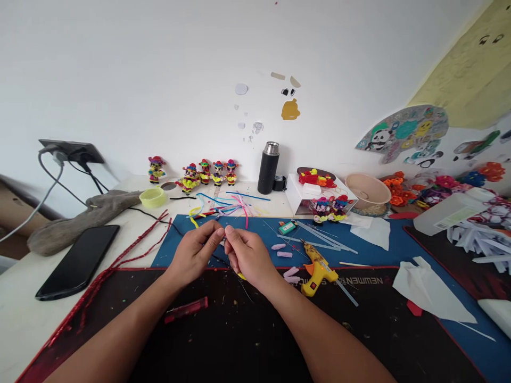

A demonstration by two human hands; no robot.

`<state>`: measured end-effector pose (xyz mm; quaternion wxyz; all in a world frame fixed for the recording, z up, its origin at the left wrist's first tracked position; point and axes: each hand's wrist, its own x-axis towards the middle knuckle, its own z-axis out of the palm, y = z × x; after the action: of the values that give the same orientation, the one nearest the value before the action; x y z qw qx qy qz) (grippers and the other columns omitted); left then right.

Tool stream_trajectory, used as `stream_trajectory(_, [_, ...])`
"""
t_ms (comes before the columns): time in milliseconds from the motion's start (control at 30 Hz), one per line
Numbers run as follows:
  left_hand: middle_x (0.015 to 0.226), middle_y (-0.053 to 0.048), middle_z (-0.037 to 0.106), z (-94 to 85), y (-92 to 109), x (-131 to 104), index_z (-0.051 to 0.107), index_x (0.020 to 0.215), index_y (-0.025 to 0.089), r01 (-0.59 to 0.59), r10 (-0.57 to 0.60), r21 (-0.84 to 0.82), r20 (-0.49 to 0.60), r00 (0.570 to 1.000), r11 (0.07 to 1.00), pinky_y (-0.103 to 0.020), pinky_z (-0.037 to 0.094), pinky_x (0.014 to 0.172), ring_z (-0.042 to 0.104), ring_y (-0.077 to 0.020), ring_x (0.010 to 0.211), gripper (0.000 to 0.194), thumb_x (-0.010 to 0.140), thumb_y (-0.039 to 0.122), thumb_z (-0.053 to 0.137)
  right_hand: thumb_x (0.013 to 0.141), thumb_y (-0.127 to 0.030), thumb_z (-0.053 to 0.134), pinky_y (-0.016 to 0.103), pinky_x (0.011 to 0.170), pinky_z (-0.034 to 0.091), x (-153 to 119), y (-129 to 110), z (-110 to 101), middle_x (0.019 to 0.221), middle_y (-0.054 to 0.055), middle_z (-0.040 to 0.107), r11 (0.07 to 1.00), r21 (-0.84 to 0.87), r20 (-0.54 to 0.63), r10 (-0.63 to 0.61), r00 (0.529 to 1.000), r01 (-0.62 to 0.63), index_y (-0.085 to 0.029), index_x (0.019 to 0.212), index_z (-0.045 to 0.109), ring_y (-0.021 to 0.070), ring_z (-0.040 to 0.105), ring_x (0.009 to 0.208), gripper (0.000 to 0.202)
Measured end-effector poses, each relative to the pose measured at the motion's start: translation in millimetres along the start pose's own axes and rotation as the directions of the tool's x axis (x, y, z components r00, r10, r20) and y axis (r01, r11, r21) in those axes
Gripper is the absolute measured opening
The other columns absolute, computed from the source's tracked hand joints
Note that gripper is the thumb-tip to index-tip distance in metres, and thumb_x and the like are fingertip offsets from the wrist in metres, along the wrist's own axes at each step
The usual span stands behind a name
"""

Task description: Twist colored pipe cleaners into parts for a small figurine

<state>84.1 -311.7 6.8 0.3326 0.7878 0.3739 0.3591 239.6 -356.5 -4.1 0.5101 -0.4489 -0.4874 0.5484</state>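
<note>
My left hand and my right hand meet above the blue mat, thumbs and fingertips pinched close together. What they pinch is mostly hidden by the fingers; a thin dark strand and a bit of yellow show beneath the right hand. Behind the hands lie coloured pipe cleaners. Right of my right hand are short pale purple pieces and a yellow glue gun. A red cutter rests on the black mat, below my left hand.
A black phone, driftwood and red tinsel stems lie at the left. Small figures stand along the wall. Farther right are a black thermos, a white box, clear sticks and white paper.
</note>
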Motion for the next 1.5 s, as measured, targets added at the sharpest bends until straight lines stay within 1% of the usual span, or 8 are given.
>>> stream_trajectory(300, [0.065, 0.002, 0.058, 0.1, -0.2, 0.3, 0.056, 0.073, 0.021, -0.031, 0.031, 0.029, 0.006, 0.999, 0.999, -0.026, 0.042, 0.061, 0.048, -0.0138, 0.056, 0.043, 0.105, 0.047, 0.044, 0.099, -0.075, 0.050, 0.023, 0.039, 0.033, -1.1, 2.3, -0.3, 0.046, -0.006, 0.046, 0.997, -0.070, -0.007, -0.037, 0.999, 0.036, -0.021, 0.071, 0.054, 0.0096, 0.041, 0.036, 0.061])
stream_trajectory(600, [0.062, 0.003, 0.055, 0.1, 1.2, 1.0, 0.056, 0.071, 0.021, -0.026, 0.025, 0.070, 0.010, 1.000, 0.997, -0.025, 0.040, 0.059, 0.049, -0.0142, 0.057, 0.045, 0.104, 0.048, 0.042, 0.098, -0.079, 0.048, 0.024, 0.040, 0.033, -1.5, -1.6, -0.6, 0.045, -0.006, 0.043, 0.992, -0.125, -0.030, -0.016, 0.999, 0.012, -0.023, 0.068, 0.050, 0.0108, 0.042, 0.037, 0.063])
stream_trajectory(733, [0.061, 0.004, 0.052, -0.2, 2.8, 0.7, 0.053, 0.071, 0.021, -0.045, 0.045, 0.078, -0.003, 0.999, 0.996, -0.025, 0.038, 0.058, 0.047, -0.0134, 0.055, 0.043, 0.104, 0.046, 0.043, 0.100, -0.075, 0.047, 0.025, 0.043, 0.033, -1.9, 0.0, -1.5, 0.047, -0.006, 0.043, 0.986, -0.164, -0.026, -0.031, 0.999, 0.026, -0.023, 0.066, 0.049, 0.0116, 0.042, 0.039, 0.062])
stream_trajectory(833, [0.060, 0.004, 0.050, 0.1, 2.5, 0.7, 0.051, 0.070, 0.021, -0.030, 0.031, 0.071, -0.006, 1.000, 0.997, -0.025, 0.037, 0.057, 0.046, -0.0133, 0.056, 0.043, 0.104, 0.047, 0.044, 0.101, -0.073, 0.048, 0.026, 0.046, 0.032, -0.9, 2.9, -1.9, 0.048, -0.005, 0.042, 0.983, -0.180, -0.030, -0.028, 0.999, 0.022, -0.023, 0.066, 0.048, 0.0122, 0.042, 0.042, 0.061])
stream_trajectory(967, [0.063, 0.003, 0.052, 2.5, -1.5, 1.4, 0.054, 0.073, 0.021, 0.021, -0.021, 0.006, 0.013, 1.000, 1.000, -0.025, 0.039, 0.058, 0.048, -0.0143, 0.059, 0.046, 0.103, 0.054, 0.045, 0.100, -0.075, 0.048, 0.025, 0.045, 0.031, 2.6, 7.7, -2.8, 0.047, -0.006, 0.041, 0.989, -0.144, -0.036, -0.019, 0.999, 0.013, -0.023, 0.067, 0.046, 0.0121, 0.040, 0.042, 0.062])
stream_trajectory(1067, [0.068, 0.001, 0.058, 4.2, -4.8, 1.0, 0.057, 0.077, 0.020, 0.020, -0.020, -0.044, 0.009, 1.000, 0.999, -0.026, 0.042, 0.059, 0.051, -0.0150, 0.062, 0.047, 0.103, 0.057, 0.045, 0.098, -0.077, 0.050, 0.025, 0.043, 0.032, 4.0, 8.5, -3.1, 0.045, -0.007, 0.040, 0.996, -0.088, -0.028, -0.014, 1.000, 0.011, -0.023, 0.067, 0.046, 0.0114, 0.040, 0.039, 0.062])
stream_trajectory(1333, [0.081, -0.002, 0.067, 3.9, -7.4, -2.0, 0.064, 0.092, 0.020, -0.049, 0.049, -0.028, -0.015, 0.999, 0.998, -0.028, 0.049, 0.072, 0.062, -0.0184, 0.075, 0.038, 0.105, 0.052, 0.048, 0.094, -0.079, 0.055, 0.024, 0.038, 0.030, 1.5, 1.2, -1.3, 0.042, -0.009, 0.038, 1.000, 0.013, -0.007, -0.013, 1.000, 0.013, -0.024, 0.066, 0.046, 0.0100, 0.037, 0.034, 0.063])
stream_trajectory(1500, [0.082, -0.001, 0.067, 4.2, -8.3, -1.7, 0.064, 0.094, 0.020, -0.048, 0.048, -0.010, -0.026, 0.999, 0.999, -0.028, 0.048, 0.072, 0.063, -0.0184, 0.075, 0.034, 0.105, 0.049, 0.048, 0.095, -0.078, 0.056, 0.024, 0.038, 0.030, 2.6, 4.2, -2.0, 0.042, -0.009, 0.038, 0.999, 0.029, 0.001, -0.017, 1.000, 0.017, -0.023, 0.067, 0.047, 0.0098, 0.037, 0.034, 0.062])
